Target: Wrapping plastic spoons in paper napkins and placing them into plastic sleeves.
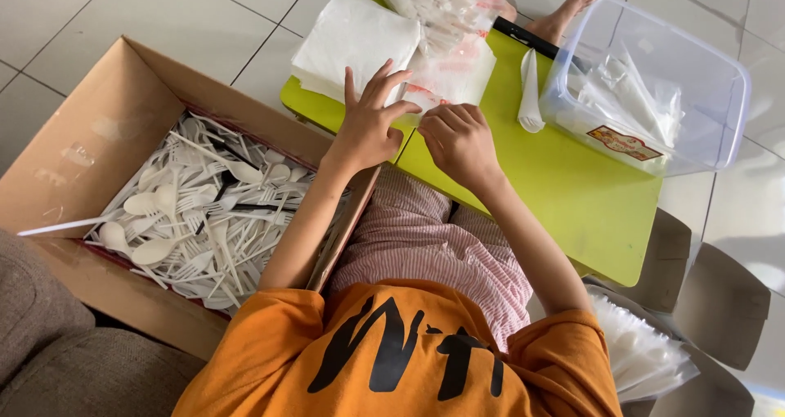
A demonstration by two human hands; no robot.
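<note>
My left hand (366, 127) rests with fingers spread on the edge of a stack of white napkins (347, 37) and a clear plastic packet (454, 78) with red print. My right hand (459, 139) is curled beside it, fingertips pinching the near edge of that packet. Both hands are over the near left part of a low green table (572, 196). A pile of more clear packets (441, 4) lies just beyond.
An open cardboard box (98, 131) full of white plastic spoons and forks (204, 212) stands left. A clear plastic tub (654, 82) holding wrapped items sits on the table's right, a wrapped white spoon (530, 98) beside it. Clear bags (646, 356) lie lower right. Another person's foot (564, 12) shows beyond the table.
</note>
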